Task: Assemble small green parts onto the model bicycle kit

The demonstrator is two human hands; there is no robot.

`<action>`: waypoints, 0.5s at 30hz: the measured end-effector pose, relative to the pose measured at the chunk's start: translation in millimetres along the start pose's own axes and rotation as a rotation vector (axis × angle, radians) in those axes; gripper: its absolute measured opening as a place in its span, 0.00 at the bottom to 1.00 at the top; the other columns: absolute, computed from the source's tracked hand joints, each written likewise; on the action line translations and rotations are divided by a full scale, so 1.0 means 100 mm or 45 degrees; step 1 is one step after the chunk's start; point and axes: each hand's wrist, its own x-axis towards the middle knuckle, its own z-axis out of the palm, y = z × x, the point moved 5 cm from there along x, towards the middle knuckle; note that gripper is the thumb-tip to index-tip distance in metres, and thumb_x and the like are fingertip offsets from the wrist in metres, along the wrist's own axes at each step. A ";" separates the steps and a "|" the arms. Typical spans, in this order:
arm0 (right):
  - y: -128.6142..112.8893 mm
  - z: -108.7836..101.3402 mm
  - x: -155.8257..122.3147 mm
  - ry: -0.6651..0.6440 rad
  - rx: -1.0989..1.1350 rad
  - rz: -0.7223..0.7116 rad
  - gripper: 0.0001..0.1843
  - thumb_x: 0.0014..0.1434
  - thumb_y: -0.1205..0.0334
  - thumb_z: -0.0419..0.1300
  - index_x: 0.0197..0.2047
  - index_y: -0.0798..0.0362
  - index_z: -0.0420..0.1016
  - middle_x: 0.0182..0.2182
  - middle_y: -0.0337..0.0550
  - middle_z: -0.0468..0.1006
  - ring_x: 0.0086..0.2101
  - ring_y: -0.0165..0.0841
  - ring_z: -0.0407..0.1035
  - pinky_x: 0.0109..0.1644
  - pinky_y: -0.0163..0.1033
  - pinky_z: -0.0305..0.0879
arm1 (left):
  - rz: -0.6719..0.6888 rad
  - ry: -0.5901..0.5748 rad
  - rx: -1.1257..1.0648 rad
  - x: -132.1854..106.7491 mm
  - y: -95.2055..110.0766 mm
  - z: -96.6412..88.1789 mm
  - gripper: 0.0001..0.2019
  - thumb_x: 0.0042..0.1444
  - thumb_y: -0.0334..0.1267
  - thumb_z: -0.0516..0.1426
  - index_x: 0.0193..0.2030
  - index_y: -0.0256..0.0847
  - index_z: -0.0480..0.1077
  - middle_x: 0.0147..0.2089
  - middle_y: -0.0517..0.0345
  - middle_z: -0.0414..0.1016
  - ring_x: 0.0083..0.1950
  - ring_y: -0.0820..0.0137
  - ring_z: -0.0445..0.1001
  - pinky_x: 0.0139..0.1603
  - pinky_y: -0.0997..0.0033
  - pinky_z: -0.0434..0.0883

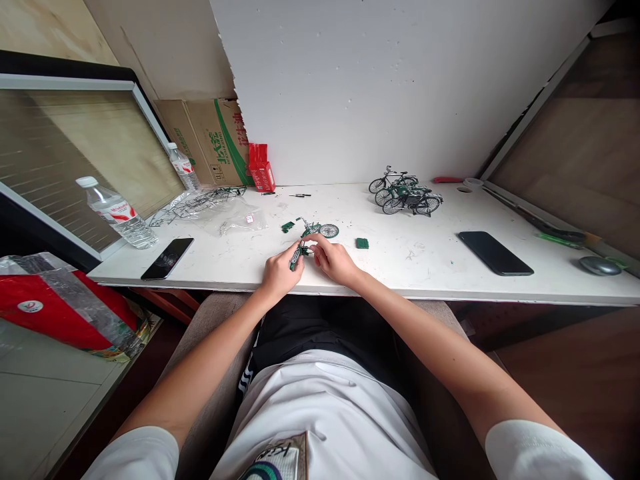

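Observation:
Near the table's front edge, my left hand (281, 272) pinches a small dark green model bicycle part (294, 260) with a silvery section. From the other side my right hand (334, 260) meets it, its fingers bent and the fingertips at the part's upper end; the exact grip is partly hidden. Just beyond my fingers lies a green model bicycle (329, 231) with a spoked wheel. A small green piece (287, 227) is to its left, and a green rectangular piece (362, 244) is right of my right hand.
Several assembled model bicycles (413, 201) stand at the back right. Black part frames (207, 202) and clear plastic bags lie left, beside water bottles (123, 217) and a red box (261, 170). Phones lie at left (168, 259) and right (495, 253), with a mouse (600, 265) farther right.

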 end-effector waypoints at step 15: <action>-0.04 -0.01 -0.01 -0.017 0.011 -0.015 0.20 0.78 0.60 0.45 0.66 0.49 0.69 0.24 0.36 0.76 0.24 0.36 0.71 0.37 0.36 0.66 | 0.009 0.002 0.022 0.00 0.02 -0.02 0.23 0.65 0.38 0.61 0.66 0.40 0.78 0.55 0.45 0.86 0.48 0.57 0.87 0.56 0.63 0.82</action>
